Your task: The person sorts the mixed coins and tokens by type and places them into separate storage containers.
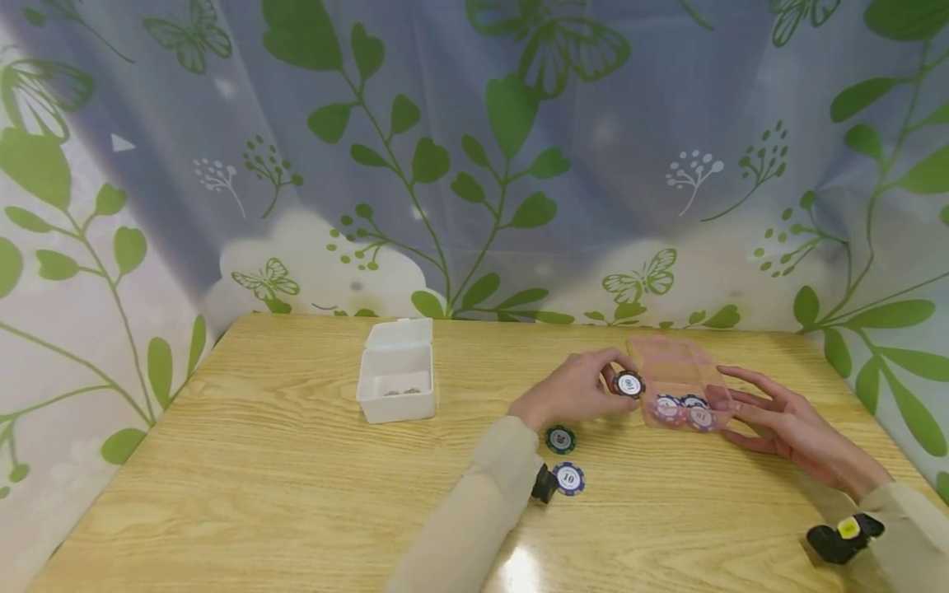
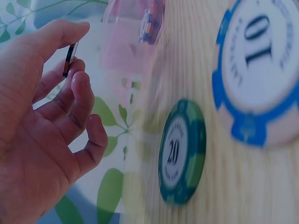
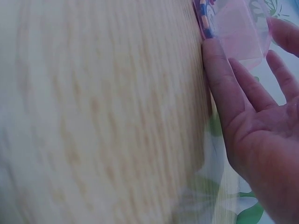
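My left hand [image 1: 574, 387] pinches a black poker chip [image 1: 629, 385] marked 100 between thumb and fingers, beside the left edge of a pink see-through box [image 1: 670, 375] with its lid up. In the left wrist view that chip [image 2: 70, 59] is seen edge-on. Several poker chips [image 1: 667, 407] lie inside the box. My right hand [image 1: 789, 424] touches the box's right side with its fingers fairly straight; in the right wrist view the fingertips [image 3: 215, 49] meet the pink wall. A green poker chip [image 1: 560, 440] marked 20 and a blue-and-white one [image 1: 569, 478] marked 10 lie near my left wrist.
Left of the middle of the wooden table [image 1: 245, 461] stands a white box [image 1: 396, 403] with its lid raised and a few small items [image 1: 400, 392] inside, too small to tell. A leaf-patterned curtain [image 1: 460, 165] hangs behind the table.
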A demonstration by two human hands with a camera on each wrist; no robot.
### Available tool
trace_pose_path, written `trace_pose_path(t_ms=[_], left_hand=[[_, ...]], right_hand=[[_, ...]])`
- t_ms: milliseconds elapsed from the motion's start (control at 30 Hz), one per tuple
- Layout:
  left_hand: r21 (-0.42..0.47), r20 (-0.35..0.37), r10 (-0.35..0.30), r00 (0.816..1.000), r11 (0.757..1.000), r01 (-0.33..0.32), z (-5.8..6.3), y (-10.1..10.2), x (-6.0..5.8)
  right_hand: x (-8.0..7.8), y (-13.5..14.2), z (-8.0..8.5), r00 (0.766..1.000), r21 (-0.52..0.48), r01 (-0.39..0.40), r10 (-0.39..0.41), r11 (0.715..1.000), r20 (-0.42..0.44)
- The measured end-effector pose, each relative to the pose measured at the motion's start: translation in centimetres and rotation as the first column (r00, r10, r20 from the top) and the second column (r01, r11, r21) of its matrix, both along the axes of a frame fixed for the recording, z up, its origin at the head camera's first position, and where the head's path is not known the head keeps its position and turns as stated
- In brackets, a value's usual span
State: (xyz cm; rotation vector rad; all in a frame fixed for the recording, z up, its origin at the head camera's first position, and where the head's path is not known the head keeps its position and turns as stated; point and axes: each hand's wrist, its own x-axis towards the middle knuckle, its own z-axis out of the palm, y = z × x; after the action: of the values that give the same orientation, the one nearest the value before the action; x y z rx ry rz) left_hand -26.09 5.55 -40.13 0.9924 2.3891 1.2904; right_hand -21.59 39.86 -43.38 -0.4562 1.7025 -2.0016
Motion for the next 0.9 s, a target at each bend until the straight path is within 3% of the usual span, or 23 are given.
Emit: trace_pose_path(t_ms=[233,700,900], left_hand=[[-0.008,0.012,-0.001,1.0,1.0,0.001,0.0,1.2,0.0],[-0.077,-0.102,-0.031,0.994,0.997,0.023,0.9,3.6,-0.7],[-0.104,-0.071,-0.006,0.997,0.995,-0.001,0.7,4.3,-1.0]], right_hand=[[0.0,0.0,-0.1,1.0,0.015,0.01,-0.01,1.0,0.008],[0.0,0.0,0.0,1.0,0.01,-0.004,0.004,1.0,0.001],[0.0,0.1,-0.1,1.0,0.02,0.011,-0.011,1.0,0.006]])
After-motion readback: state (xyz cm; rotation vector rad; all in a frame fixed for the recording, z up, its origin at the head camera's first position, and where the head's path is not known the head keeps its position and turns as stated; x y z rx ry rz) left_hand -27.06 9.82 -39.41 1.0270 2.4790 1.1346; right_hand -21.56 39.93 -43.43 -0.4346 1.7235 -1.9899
